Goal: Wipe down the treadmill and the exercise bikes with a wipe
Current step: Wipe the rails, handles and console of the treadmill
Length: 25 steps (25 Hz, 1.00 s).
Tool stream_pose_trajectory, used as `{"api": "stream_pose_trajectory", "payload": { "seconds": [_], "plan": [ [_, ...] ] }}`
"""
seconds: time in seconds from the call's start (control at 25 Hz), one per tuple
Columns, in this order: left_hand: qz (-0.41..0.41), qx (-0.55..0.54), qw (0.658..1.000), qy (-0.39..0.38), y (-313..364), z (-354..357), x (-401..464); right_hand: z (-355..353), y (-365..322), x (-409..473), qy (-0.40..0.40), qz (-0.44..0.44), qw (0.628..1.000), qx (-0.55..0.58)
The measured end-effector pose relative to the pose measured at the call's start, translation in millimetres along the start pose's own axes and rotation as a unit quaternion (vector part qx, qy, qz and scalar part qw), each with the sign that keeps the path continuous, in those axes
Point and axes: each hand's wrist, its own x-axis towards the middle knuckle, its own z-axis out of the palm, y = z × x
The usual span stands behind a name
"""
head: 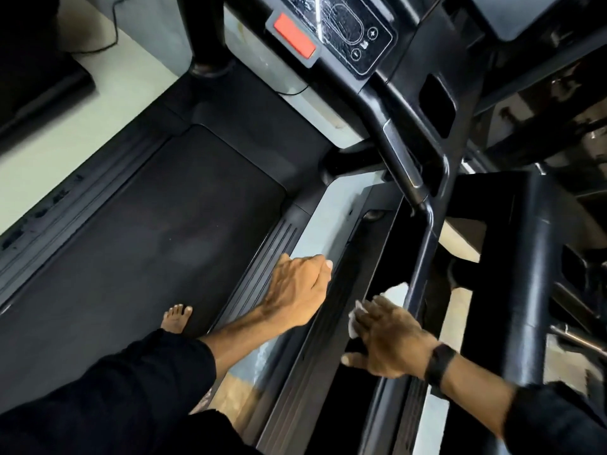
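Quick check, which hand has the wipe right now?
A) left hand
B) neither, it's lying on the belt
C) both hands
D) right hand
D: the white wipe sits under the fingers of the right hand, the one with the black wristband, near the handrail; the left hand rests bare on the treadmill's side rail.

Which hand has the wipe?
The right hand, the one with the black wristband, presses the white wipe by the treadmill's dark rail. The left hand rests bare on the grey side rail.
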Motion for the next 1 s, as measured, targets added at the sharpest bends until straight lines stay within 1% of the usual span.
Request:
{"api": "stream_pose_trajectory", "payload": {
  "seconds": [0.04,0.12,0.16,0.2,0.24,0.28,0.36,0.44,0.48,0.52,0.6,0.68,0.72,0.76,0.84,0.92,1.0],
  "plan": [
    [0.002,-0.001,1.0,-0.004,1,-2,9,-4,15,-7,0.012,0.024,0.999,0.019],
    [0.007,-0.006,1.0,-0.01,1,-2,25,-14,61,13,0.038,0.149,0.988,0.017],
    [0.009,-0.006,1.0,-0.009,2,-1,31,-23,87,36,0.034,0.205,0.978,0.017],
    [0.008,-0.003,1.0,-0.005,1,-1,37,-31,109,62,0.022,0.231,0.973,0.008],
    [0.004,-0.003,1.0,-0.005,0,0,43,-38,123,84,-0.002,0.239,0.971,-0.006],
    [-0.002,-0.007,1.0,-0.007,-2,0,48,-40,126,101,-0.017,0.233,0.972,-0.02],
    [-0.012,-0.012,1.0,-0.011,-5,-3,57,-35,108,115,-0.061,0.2,0.978,-0.023],
    [-0.013,-0.013,1.0,-0.013,-8,-6,68,-24,75,98,-0.069,0.144,0.986,-0.035],
    [-0.01,-0.012,1.0,-0.013,-8,-6,74,-23,66,88,-0.075,0.127,0.989,-0.035],
    [-0.004,-0.012,1.0,-0.016,-5,-7,78,-25,69,85,-0.076,0.126,0.989,-0.011],
    [0.008,-0.015,1.0,-0.021,2,-7,84,-39,99,100,-0.062,0.191,0.978,0.051],
    [0.013,-0.017,1.0,-0.02,3,-8,87,-54,137,128,-0.036,0.272,0.95,0.147],
    [0.011,-0.018,1.0,-0.019,0,-9,87,-55,154,145,-0.04,0.277,0.944,0.174],
    [0.007,-0.018,1.0,-0.017,-3,-11,88,-57,163,154,-0.056,0.267,0.947,0.169],
    [0.001,-0.017,1.0,-0.012,-8,-17,87,-51,154,162,-0.053,0.238,0.965,0.098],
    [0.0,-0.015,1.0,-0.011,-9,-22,86,-42,119,138,-0.011,0.186,0.982,-0.006],
    [0.005,-0.012,1.0,-0.009,-3,-24,83,-31,96,106,-0.011,0.138,0.99,-0.01]
  ]
}}
